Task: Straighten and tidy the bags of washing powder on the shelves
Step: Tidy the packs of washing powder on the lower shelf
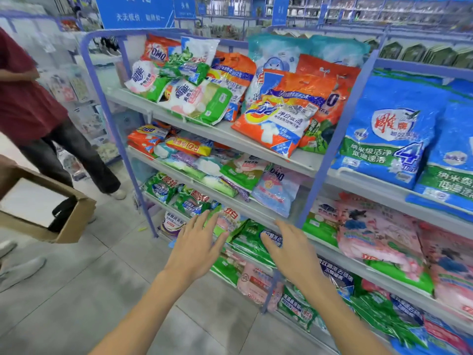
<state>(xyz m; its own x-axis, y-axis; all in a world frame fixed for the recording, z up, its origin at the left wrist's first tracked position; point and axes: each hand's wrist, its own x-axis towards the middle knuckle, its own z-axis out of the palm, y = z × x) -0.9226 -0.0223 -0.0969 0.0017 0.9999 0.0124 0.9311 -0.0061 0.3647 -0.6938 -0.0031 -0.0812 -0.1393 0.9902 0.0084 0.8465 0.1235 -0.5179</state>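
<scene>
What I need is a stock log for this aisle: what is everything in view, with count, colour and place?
Orange bags: several, orange and white, left bay's top shelf.
Blue bags: at least two, blue and green, right bay's top shelf.
Green bags: several, green, left bay's lower shelves.
Pink bags: several, pink, right bay's lower shelf.
Shelf frame: one, purple-blue posts, across the view.
Sign: one, blue, top left.
Cardboard box: one, brown, left edge.
Bystander: one, dark red top, left.
Floor: grey tiles, below.
Left hand: one, open, fingers spread, before the lower shelves.
Right hand: one, open, beside it, by the post.
</scene>
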